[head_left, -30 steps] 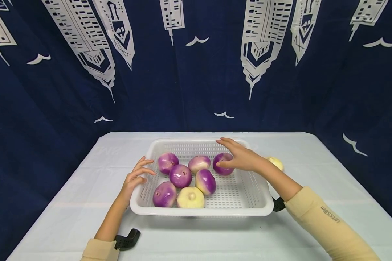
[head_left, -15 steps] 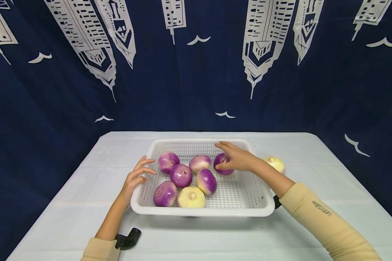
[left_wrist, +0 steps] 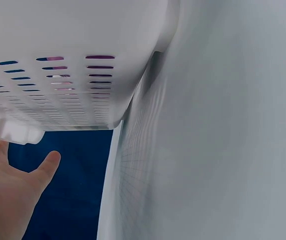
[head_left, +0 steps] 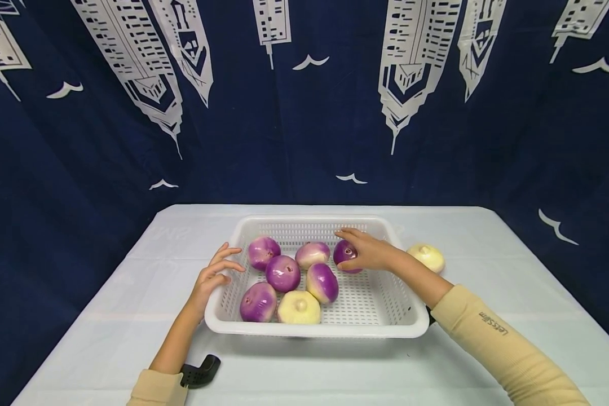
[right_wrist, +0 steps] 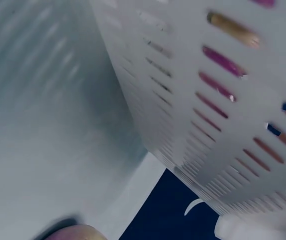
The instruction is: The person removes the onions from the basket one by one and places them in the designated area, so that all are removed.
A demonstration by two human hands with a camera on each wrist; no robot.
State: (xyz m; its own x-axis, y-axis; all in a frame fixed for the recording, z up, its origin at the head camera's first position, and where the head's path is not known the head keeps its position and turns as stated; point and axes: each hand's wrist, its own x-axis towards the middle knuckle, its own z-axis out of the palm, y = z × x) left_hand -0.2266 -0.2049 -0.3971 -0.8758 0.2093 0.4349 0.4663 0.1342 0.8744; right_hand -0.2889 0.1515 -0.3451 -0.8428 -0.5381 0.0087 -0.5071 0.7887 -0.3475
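Observation:
In the head view a white perforated basket (head_left: pixel 317 330) holds several purple-and-cream turnips, among them one with its cream side up (head_left: pixel 299 308). My right hand (head_left: pixel 369 251) reaches over the right rim at the back-right turnip (head_left: pixel 344 255). Its fingers lie behind that turnip and its thumb in front, spread about as wide as the turnip; firm contact cannot be told. My left hand (head_left: pixel 210 279) is at the basket's left rim, fingers apart and loosely bent over the edge. In the left wrist view, the thumb of the left hand (left_wrist: pixel 7 185) stands away from the basket wall.
A cream turnip (head_left: pixel 426 257) lies on the white-covered table (head_left: pixel 487 254), outside the basket to the right, beside my right forearm. Behind the table hangs a dark blue cloth (head_left: pixel 284 158) with white prints.
My right hand has come down toward the back-right turnip, with fingers and thumb drawing slightly closer around it. My left hand stays at the rim. The view has shifted slightly.

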